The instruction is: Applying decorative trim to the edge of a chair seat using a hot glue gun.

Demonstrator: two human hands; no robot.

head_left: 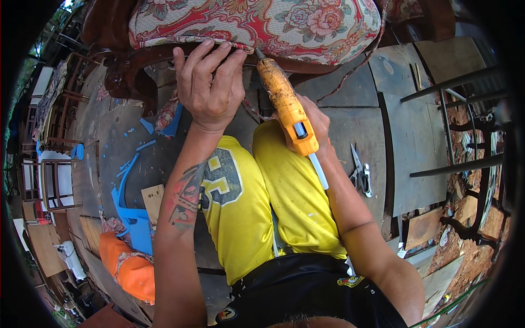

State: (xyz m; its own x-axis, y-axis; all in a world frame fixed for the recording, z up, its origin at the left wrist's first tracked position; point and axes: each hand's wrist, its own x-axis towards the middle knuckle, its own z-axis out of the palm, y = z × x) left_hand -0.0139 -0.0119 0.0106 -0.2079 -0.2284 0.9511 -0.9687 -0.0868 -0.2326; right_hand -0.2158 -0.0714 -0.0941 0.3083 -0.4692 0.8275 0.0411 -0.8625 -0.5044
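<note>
Right hand is closed around the yellow glue gun, whose long axis is slanted forward and leftward, its nozzle set at the patterned trim along the seat edge; whether they touch cannot be told. Just left of the nozzle, the trim is pressed by the left hand's fingertips, fingers extended and slightly apart, so the leftward path is blocked. Ahead of both hands, the floral seat is borne by a dark wooden frame. Scissors are laid right of the right forearm; blue foam scraps are strewn beyond the left.

Scissors lie on the floor right of the glue gun, foam scraps left, the seat ahead.
</note>
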